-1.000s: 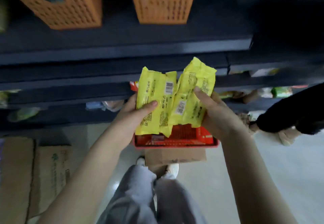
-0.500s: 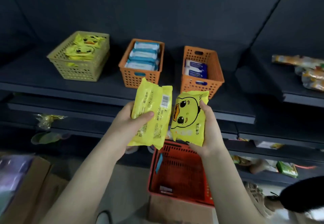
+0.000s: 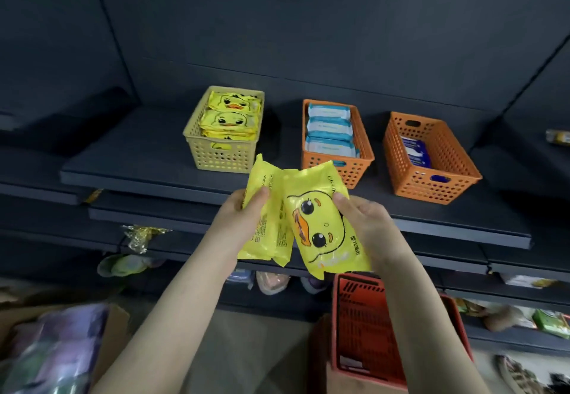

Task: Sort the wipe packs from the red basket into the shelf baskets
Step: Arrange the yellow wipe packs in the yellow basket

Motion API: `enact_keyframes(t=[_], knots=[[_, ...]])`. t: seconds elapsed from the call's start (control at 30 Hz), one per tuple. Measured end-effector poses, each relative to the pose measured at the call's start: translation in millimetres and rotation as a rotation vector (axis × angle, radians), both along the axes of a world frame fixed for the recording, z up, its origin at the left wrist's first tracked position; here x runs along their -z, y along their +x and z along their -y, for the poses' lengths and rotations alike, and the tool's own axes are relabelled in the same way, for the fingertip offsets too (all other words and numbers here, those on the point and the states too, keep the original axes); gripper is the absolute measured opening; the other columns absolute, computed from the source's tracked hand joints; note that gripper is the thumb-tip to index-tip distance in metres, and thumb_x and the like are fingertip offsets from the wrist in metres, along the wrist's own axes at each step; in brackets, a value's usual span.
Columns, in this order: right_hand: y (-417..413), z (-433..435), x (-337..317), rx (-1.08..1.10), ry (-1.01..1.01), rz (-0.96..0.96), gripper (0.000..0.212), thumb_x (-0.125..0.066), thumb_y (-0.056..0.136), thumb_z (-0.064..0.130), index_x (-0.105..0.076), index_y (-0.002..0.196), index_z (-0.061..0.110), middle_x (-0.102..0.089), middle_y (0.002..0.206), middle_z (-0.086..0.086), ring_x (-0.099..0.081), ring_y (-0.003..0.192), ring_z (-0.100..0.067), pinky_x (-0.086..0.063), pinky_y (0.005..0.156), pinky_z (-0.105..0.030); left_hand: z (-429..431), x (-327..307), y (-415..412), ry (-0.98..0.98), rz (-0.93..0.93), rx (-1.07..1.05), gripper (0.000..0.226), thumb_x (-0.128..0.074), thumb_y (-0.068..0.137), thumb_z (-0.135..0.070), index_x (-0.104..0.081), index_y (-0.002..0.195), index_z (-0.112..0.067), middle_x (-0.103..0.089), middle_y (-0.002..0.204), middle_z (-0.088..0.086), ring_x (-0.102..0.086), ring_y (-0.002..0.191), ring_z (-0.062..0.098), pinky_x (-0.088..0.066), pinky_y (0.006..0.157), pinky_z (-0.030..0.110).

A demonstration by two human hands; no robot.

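Both packs have come up out of the low red basket (image 3: 367,325) and now sit in front of the shelf (image 3: 148,162), level with its front edge. A second ago they were held right over the red basket with the view pointing down; half a second ago the shelf baskets had come into sight, but the yellow basket (image 3: 223,134) lay far off to the left. Now it stands just above and behind the packs, so the person has turned towards the right target.

The left hand (image 3: 243,217) pinches the back-side pack (image 3: 265,224), thumb on top, fingers hidden behind it, printed text facing up. The right hand (image 3: 367,224) pinches the duck-face pack (image 3: 324,227) the same way, thumb pressing its upper right corner. The duck-face pack has tilted since half a second ago and now overlaps the edge of the other one.

The yellow basket already holds matching duck packs stacked close to its rim. The middle orange basket (image 3: 336,143) holds white and blue packs, and the right orange basket (image 3: 431,159) holds a few blue ones, so neither suits these two.

My judgement is that the sorting choice is made and only the drop remains. The red basket looks nearly empty, though its far end is hidden, so the task seems close to done.
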State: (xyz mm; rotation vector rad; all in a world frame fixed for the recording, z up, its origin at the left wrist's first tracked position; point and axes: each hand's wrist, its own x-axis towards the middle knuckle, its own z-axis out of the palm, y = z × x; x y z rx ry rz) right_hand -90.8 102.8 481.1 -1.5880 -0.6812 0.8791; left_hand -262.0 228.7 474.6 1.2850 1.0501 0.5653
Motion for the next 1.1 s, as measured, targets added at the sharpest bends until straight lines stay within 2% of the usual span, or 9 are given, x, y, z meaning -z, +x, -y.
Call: enact_keyframes(t=[0.07, 0.13, 0.3, 0.37, 0.47, 0.57, 0.73, 0.9, 1.1], knots=[[-7, -14, -7, -0.093, -0.025, 0.093, 0.034, -0.06, 0.094, 0.038, -0.074, 0.087, 0.008, -0.075, 0.087, -0.015, -0.073, 0.076, -0.03, -0.059, 0.068, -0.04, -8, -8, -7, -0.04, -0.016, 0.068, 0.044, -0.05, 0.075, -0.081, -0.049, 0.101, -0.046, -0.048, 0.089, -0.03, -0.044, 0.077, -0.006, -0.036, 0.064, 0.027], [-9, -29, -15, -0.179, -0.043, 0.145, 0.039, -0.063, 0.088, 0.042, -0.072, 0.085, 0.004, -0.075, 0.086, -0.017, -0.071, 0.072, -0.027, -0.058, 0.066, -0.036, -16, -11, -12, -0.073, 0.005, 0.121, 0.054, -0.054, 0.064, -0.085, -0.056, 0.097, -0.042, -0.06, 0.086, -0.026, -0.054, 0.078, -0.002, -0.041, 0.062, 0.025], [-8, -66, -29, -0.225, -0.054, 0.356, 0.091, -0.063, 0.071, 0.067, -0.05, 0.09, -0.021, -0.06, 0.081, -0.035, -0.056, 0.067, -0.044, -0.049, 0.068, -0.051, -39, -5, -11, -0.079, 0.16, 0.001, 0.024, -0.073, 0.078, -0.053, -0.063, 0.096, -0.039, -0.075, 0.085, -0.012, -0.072, 0.071, 0.007, -0.056, 0.056, 0.029], [-3, -78, -27, -0.178, -0.013, 0.343, 0.09, -0.057, 0.079, 0.063, -0.047, 0.096, -0.025, -0.055, 0.097, -0.045, -0.054, 0.086, -0.059, -0.049, 0.078, -0.064, -51, -5, -5, -0.075, 0.2, -0.087, 0.017, -0.073, 0.082, -0.046, -0.062, 0.094, -0.04, -0.075, 0.088, -0.01, -0.072, 0.076, 0.01, -0.057, 0.058, 0.032], [12, -94, -14, -0.084, 0.032, 0.217, 0.068, -0.057, 0.091, 0.047, -0.052, 0.096, -0.021, -0.062, 0.089, -0.03, -0.058, 0.08, -0.046, -0.053, 0.071, -0.049, -74, -5, 7, -0.053, 0.292, -0.203, 0.019, -0.072, 0.084, -0.038, -0.062, 0.1, -0.038, -0.074, 0.093, -0.008, -0.073, 0.079, 0.011, -0.058, 0.057, 0.032], [21, -120, 1, 0.024, 0.114, -0.236, 0.041, -0.059, 0.093, 0.036, -0.062, 0.116, 0.003, -0.072, 0.109, -0.011, -0.069, 0.1, -0.027, -0.057, 0.085, -0.042, -103, -8, 23, -0.04, 0.379, -0.285, 0.025, -0.073, 0.085, -0.033, -0.061, 0.106, -0.037, -0.074, 0.095, -0.011, -0.073, 0.082, 0.008, -0.058, 0.056, 0.03], [28, -182, 6, -0.097, 0.288, -0.737, 0.053, -0.041, 0.097, 0.051, -0.05, 0.138, 0.018, -0.061, 0.134, -0.008, -0.058, 0.123, -0.025, -0.053, 0.096, -0.04, -147, -16, 62, -0.024, 0.452, -0.36, 0.025, -0.07, 0.089, -0.025, -0.06, 0.101, -0.044, -0.074, 0.101, -0.011, -0.072, 0.09, 0.012, -0.06, 0.072, 0.041], [50, -242, 10, 0.03, 0.348, -0.823, 0.04, -0.046, 0.1, 0.04, -0.057, 0.127, 0.013, -0.07, 0.118, -0.01, -0.068, 0.109, -0.022, -0.059, 0.084, -0.038, -189, -17, 86, -0.056, 0.469, -0.52, 0.034, -0.072, 0.087, -0.026, -0.056, 0.117, -0.03, -0.072, 0.11, -0.002, -0.073, 0.091, 0.017, -0.06, 0.073, 0.051], [51, -284, 3, -0.068, 0.365, -0.824, 0.04, -0.036, 0.103, 0.041, -0.048, 0.136, 0.023, -0.063, 0.132, -0.005, -0.06, 0.121, -0.02, -0.052, 0.093, -0.034, -220, -10, 104, -0.093, 0.474, -0.728, 0.026, -0.07, 0.088, -0.036, -0.047, 0.098, -0.041, -0.061, 0.121, -0.002, -0.068, 0.098, 0.019, -0.054, 0.06, 0.031]])
